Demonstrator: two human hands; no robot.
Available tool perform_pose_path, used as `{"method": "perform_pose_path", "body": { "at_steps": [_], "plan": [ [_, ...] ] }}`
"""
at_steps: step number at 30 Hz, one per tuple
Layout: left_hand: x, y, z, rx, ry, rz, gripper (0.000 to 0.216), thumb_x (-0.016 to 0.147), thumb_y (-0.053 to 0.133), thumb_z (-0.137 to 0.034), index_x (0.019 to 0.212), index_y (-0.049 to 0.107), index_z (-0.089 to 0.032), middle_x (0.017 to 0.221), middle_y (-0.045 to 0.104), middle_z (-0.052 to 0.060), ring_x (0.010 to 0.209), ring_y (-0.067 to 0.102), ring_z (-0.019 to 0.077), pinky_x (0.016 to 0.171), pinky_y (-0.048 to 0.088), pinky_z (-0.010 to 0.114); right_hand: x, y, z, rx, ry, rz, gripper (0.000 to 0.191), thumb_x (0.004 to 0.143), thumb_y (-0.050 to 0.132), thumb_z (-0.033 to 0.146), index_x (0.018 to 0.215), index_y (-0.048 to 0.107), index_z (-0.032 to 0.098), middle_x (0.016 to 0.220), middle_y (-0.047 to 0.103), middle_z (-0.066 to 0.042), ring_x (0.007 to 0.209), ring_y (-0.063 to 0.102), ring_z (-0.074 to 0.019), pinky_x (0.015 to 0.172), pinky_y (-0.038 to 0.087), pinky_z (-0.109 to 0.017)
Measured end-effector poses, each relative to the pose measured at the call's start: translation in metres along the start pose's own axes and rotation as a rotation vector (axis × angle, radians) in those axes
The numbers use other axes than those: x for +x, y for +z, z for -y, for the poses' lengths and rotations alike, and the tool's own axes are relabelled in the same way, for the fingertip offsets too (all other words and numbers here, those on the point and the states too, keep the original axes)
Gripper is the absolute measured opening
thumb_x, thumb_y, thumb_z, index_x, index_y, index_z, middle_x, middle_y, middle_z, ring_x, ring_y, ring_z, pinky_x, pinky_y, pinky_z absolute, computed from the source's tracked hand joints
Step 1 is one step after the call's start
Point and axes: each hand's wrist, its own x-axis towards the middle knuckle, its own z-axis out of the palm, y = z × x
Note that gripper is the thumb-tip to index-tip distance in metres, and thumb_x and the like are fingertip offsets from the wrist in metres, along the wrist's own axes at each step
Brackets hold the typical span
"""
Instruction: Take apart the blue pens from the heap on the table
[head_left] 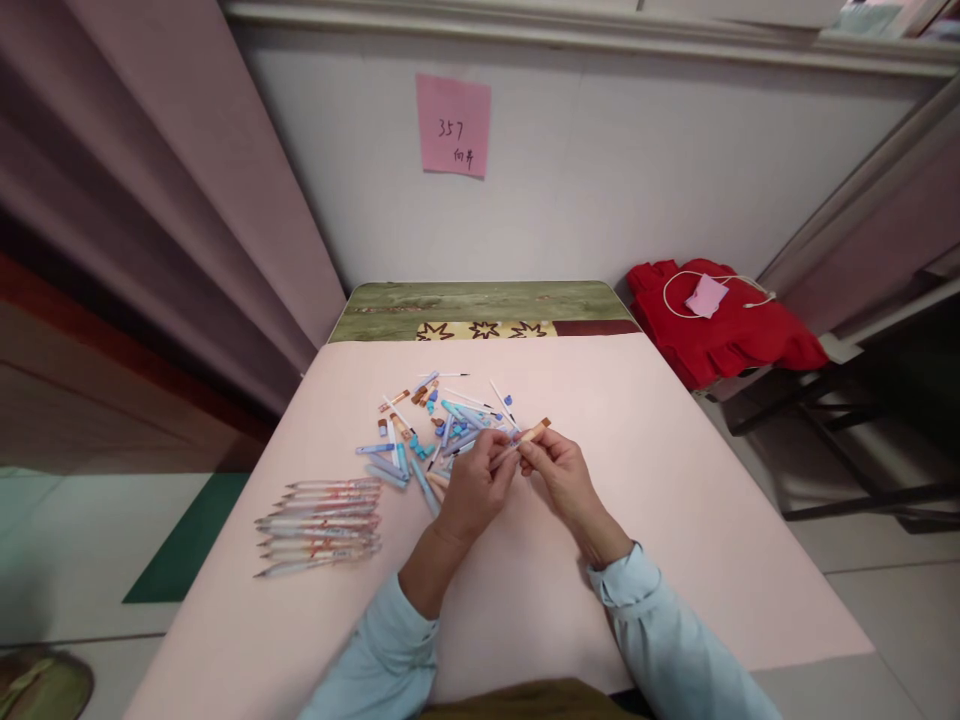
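Both hands meet above the near right side of a pile of pen parts (457, 425). My left hand (480, 475) is closed, with a slim pale pen part (504, 457) pinched between thumb and fingers. My right hand (559, 475) pinches a tan pen piece with a brown end (536, 431), which points up and to the right. The two pieces line up at the fingertips; whether they are joined cannot be made out. Blue, lilac and tan barrels, thin white refills with dark tips and small blue and brown pieces lie in the pile.
A row of several pens (322, 525) lies at the left, tips pointing left. Pale pink paper (675, 560) covers the table. Beyond its far edge shows a green tabletop (487, 298). A red cloth (720, 345) with a white cable lies to the right.
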Motion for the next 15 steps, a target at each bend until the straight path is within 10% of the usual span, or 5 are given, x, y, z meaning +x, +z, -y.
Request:
{"method": "perform_pose_path", "body": {
  "at_steps": [15],
  "plan": [
    [-0.0007,0.0011,0.0018,0.146,0.186,-0.029,0.011,0.093,0.052,-0.021,0.101,0.060,-0.022,0.083,0.068,0.003,0.076,0.065,0.0159,0.070,0.050,0.027,-0.0030,0.0079,0.0005,-0.073,0.004,-0.138,0.033,0.072,0.078,0.045,0.068,0.059,0.019,0.052,0.047,0.007,0.046,0.038,-0.0080,0.045,0.031,-0.022]
  ]
}}
